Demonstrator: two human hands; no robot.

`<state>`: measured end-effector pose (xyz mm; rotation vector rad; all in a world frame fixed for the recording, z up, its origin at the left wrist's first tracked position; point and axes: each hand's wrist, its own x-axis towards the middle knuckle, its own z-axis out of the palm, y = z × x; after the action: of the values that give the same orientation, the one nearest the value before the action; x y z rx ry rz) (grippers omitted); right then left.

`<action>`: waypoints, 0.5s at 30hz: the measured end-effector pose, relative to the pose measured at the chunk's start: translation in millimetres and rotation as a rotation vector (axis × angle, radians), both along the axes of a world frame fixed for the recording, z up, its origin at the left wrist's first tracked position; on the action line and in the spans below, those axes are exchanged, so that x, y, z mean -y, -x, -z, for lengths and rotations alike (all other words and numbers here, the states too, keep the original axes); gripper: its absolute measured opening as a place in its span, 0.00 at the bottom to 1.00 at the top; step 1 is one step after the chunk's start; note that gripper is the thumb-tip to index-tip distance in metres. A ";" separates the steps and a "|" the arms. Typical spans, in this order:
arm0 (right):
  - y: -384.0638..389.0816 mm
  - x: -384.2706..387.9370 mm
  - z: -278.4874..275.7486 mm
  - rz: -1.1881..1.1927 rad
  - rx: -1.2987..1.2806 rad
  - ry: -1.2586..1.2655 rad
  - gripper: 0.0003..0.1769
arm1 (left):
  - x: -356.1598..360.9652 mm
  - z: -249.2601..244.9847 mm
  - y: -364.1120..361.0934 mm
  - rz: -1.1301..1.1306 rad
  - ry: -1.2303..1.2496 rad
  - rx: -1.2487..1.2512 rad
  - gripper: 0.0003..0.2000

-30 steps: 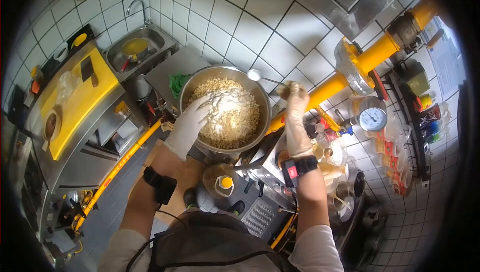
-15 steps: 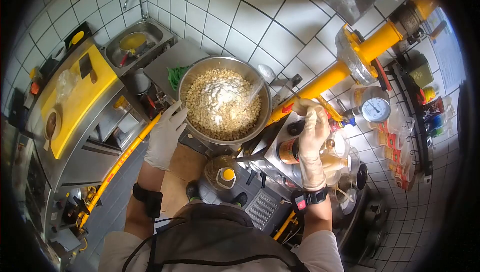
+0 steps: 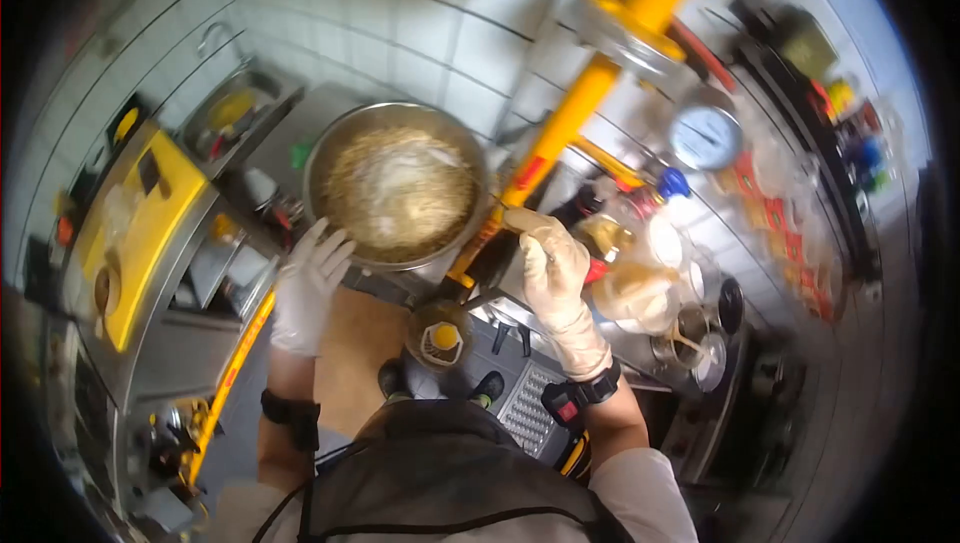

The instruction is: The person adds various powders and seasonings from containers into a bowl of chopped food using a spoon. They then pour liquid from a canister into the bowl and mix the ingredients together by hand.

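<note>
The view is motion-blurred. A large steel bowl (image 3: 312,168) holds pale crumbly grains with white powder (image 3: 395,183) on top. My left hand (image 3: 305,283), in a white glove, has its fingers spread just below the bowl's near left rim and holds nothing. My gloved right hand (image 3: 552,278) is curled to the right of the bowl, over a dark bottle (image 3: 490,258) among jars. The blur hides whether it grips anything.
A yellow pipe (image 3: 565,118) runs up past the bowl, with a pressure gauge (image 3: 705,138) to its right. Jars and bottles (image 3: 640,283) crowd the right. A yellow-capped bottle (image 3: 440,338) and a grater (image 3: 520,413) lie below. The yellow board (image 3: 140,213) and sink (image 3: 235,113) are on the left.
My left hand left the grains and now sits outside the bowl's rim. My right hand moved from above the bowl, where it held a spoon of powder, down to the bottles. The view swung.
</note>
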<state>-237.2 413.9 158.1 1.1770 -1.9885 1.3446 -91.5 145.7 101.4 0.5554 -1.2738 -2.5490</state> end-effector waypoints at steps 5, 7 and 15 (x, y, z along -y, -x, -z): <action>-43.2 -137.2 -32.2 0.208 0.156 0.211 0.08 | -30.0 9.9 9.7 -0.018 -0.044 0.022 0.24; -56.9 -228.7 15.7 0.528 0.097 0.210 0.11 | -33.3 23.9 9.3 -0.048 -0.167 0.033 0.24; 25.0 -473.5 96.0 1.102 0.513 0.799 0.15 | -61.5 23.2 28.5 -0.174 0.026 0.156 0.20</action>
<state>-262.2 887.4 62.1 -0.6151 -1.5940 1.5473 -120.1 207.3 78.2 0.8353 -1.2462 -2.3831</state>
